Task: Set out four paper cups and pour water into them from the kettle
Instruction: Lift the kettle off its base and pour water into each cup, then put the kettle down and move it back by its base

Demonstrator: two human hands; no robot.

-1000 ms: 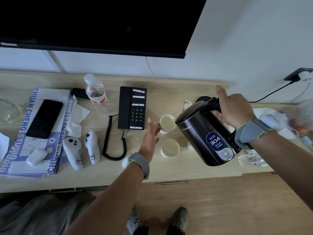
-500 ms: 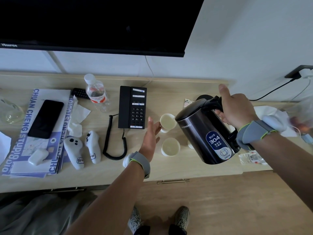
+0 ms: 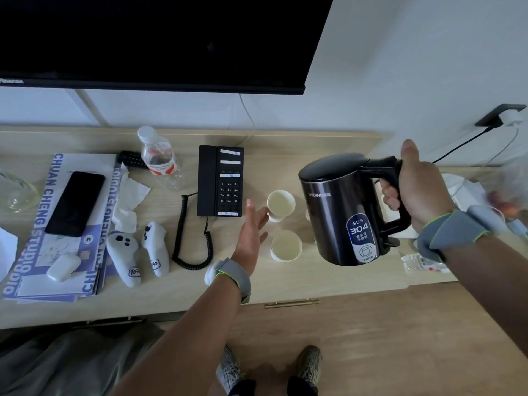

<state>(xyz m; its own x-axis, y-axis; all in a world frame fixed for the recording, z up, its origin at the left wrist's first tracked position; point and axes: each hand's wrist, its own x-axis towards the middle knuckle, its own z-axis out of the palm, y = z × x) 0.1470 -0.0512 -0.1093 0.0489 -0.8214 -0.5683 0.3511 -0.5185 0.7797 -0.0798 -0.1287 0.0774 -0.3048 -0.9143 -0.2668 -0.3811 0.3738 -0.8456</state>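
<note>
The kettle point(image 3: 343, 210) is held nearly upright in the air above the right part of the desk point(image 3: 285, 284), with the right hand point(image 3: 420, 192) closed around its handle: fingers point(image 3: 390, 195) wrapped through the loop, thumb lying along the top. Two paper cups point(image 3: 281, 205) stand on the desk just left of the kettle, one behind the other, both holding pale liquid; any further cups behind the kettle body cannot be confirmed. The left hand point(image 3: 253, 232) is open and empty, fingers extended, fingertips just beside the rear cup and next to the front cup point(image 3: 286, 245), with a black telephone point(image 3: 220, 181) to its left.
</note>
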